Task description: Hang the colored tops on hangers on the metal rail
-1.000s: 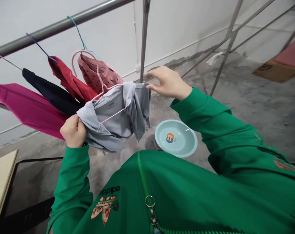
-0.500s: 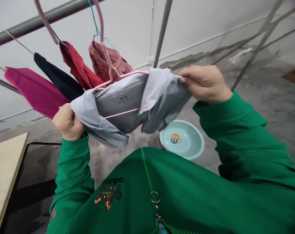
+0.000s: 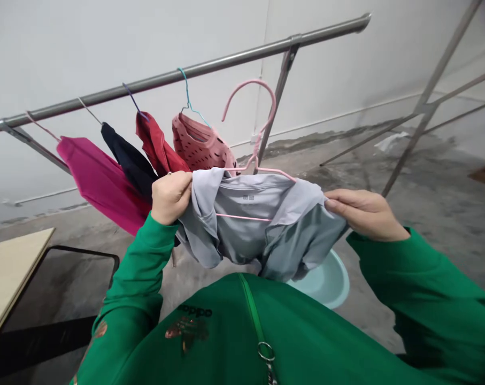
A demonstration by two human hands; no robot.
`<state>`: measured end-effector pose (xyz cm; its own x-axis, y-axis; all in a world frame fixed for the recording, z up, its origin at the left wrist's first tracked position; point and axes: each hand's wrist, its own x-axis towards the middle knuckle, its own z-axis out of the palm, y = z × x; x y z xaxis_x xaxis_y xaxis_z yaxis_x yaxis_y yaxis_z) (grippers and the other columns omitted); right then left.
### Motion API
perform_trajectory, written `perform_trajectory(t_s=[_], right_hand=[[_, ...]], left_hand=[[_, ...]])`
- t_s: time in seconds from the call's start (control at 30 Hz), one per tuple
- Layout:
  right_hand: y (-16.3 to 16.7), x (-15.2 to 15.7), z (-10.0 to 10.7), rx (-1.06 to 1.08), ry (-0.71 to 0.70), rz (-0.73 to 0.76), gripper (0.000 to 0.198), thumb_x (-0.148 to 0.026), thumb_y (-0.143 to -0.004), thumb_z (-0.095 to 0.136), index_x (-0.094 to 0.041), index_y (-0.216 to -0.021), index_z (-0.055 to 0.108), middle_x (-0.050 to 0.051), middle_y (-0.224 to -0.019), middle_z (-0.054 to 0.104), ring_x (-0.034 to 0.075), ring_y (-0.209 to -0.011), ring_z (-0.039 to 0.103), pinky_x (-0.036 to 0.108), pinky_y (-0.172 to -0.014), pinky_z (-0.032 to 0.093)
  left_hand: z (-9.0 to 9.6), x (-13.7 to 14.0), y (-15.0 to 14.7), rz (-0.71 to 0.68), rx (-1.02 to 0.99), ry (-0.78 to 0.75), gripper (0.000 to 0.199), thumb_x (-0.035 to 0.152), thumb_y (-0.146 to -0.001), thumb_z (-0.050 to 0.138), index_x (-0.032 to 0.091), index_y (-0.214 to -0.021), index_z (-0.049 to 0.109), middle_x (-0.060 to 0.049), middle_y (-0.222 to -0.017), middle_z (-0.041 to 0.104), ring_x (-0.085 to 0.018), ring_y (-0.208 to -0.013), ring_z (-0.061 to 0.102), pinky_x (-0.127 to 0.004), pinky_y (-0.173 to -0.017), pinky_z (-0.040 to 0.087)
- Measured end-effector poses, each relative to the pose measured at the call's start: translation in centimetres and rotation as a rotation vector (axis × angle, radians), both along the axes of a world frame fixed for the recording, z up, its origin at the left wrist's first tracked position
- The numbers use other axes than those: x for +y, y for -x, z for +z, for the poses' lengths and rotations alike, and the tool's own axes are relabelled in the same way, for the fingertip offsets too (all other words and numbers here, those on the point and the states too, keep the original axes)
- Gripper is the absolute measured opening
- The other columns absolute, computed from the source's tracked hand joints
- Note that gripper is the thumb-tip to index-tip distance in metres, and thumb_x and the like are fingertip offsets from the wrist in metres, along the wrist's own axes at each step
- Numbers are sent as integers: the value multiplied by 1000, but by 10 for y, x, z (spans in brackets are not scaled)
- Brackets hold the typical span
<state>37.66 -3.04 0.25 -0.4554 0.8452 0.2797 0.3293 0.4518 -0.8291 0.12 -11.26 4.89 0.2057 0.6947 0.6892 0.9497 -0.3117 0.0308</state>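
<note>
A light grey shirt (image 3: 242,240) with an open collar is stretched between my two hands, in front of my body. Inside its shoulders sits a pink hanger (image 3: 262,140), whose large hook stands up free of the rail. My left hand (image 3: 170,197) is closed on the shirt's left shoulder. At the opposite shoulder, my right hand (image 3: 364,212) pinches the cloth between thumb and fingers. The hanger's lower bar shows across the neck opening. Cloth hides the hanger's ends.
A metal rail (image 3: 234,61) crosses beyond the shirt. From it hang a magenta garment (image 3: 101,179), a dark one (image 3: 128,158), a red one (image 3: 160,141) and a pink patterned top (image 3: 200,144). A pale blue basin (image 3: 330,280) stands on the floor; a wooden tabletop (image 3: 13,267) is at left.
The view has tilted up, so more of the rail shows. Both hands and the shirt appear lower and further right. The hanger's hook has turned and now shows whole; both grips stay.
</note>
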Motion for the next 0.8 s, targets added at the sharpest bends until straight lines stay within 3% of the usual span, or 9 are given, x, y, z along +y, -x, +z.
perform_trajectory(t_s=[0.17,0.33,0.47,0.6,0.7,0.8], right_hand=[[-22,-10,-7,231,138,-231,18,-41,-66,73,-23,-72,75,9,-76,71,24,-66,61,35,-56,47],[-40,-26,-4,337,126,-434,13,-39,-61,78,-28,-67,74,9,-71,69,25,-61,58,40,-54,44],[-49,-32,0,345,137,-460,15,-40,-58,80,-30,-67,74,10,-73,70,26,-64,59,41,-58,45],[-54,-32,-1,284,63,-430,9,-38,-63,77,-31,-68,75,9,-73,70,26,-64,61,41,-58,46],[-53,-33,1,128,-48,-364,4,-35,-68,73,-31,-68,74,8,-72,70,27,-63,63,38,-56,49],[-52,-35,3,16,-194,-299,5,-31,-71,68,-31,-69,72,6,-71,70,25,-61,65,35,-54,51]], left_hand=[[2,12,2,-66,20,5,30,32,-92,40,18,-84,65,-4,-69,61,-15,-63,56,-27,-63,40],[-6,20,9,-153,-94,71,24,34,-91,46,18,-85,64,-5,-74,65,-15,-67,58,-26,-64,43],[-5,23,5,-190,-184,76,33,42,-93,42,18,-83,63,-5,-70,62,-15,-64,56,-27,-62,43],[14,16,-12,-201,-93,111,53,57,-93,31,18,-82,65,-8,-77,64,-19,-75,57,-33,-72,42],[30,15,-29,-236,-116,278,64,61,-92,19,17,-74,63,-10,-82,63,-20,-80,57,-33,-74,42],[37,23,-40,-230,-328,633,56,61,-88,33,17,-60,54,-2,-63,53,-15,-62,49,-28,-60,40]])
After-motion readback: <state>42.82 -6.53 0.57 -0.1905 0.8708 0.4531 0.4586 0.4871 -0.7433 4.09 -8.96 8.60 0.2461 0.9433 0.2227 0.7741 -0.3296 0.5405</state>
